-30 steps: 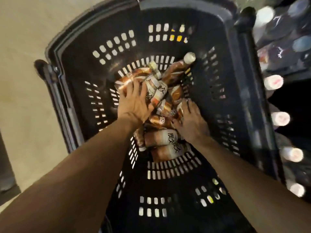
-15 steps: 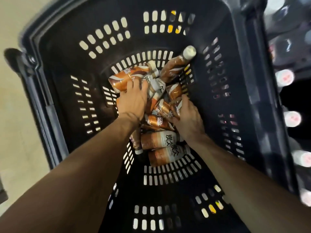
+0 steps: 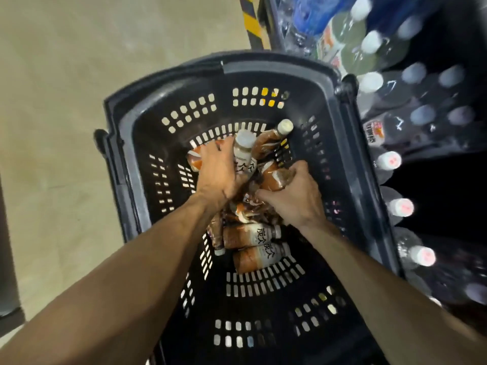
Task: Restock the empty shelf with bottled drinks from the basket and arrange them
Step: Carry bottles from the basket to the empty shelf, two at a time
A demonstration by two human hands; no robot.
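A black slotted plastic basket [image 3: 147, 143] stands on the floor with several brown coffee-drink bottles piled in its bottom. My left hand [image 3: 217, 171] grips one bottle [image 3: 242, 154], tipped up with its white cap toward the camera. My right hand [image 3: 295, 196] grips another brown bottle [image 3: 271, 177] lifted off the pile. Two bottles [image 3: 253, 234] lie side by side nearer me, and one more bottle [image 3: 274, 139] leans against the far right wall of the basket.
Shelves on the right hold rows of white-capped bottles [image 3: 400, 206] and shrink-wrapped packs of clear bottles [image 3: 421, 101]. A dark gap on the shelf [image 3: 448, 196] opens beside the basket. Beige floor [image 3: 66, 101] lies to the left, with yellow-black hazard tape [image 3: 251, 19] at the top.
Both hands, which rested on the pile, now each grip a bottle and have raised it. The camera has pulled back and tilted, showing more of the floor and shelves.
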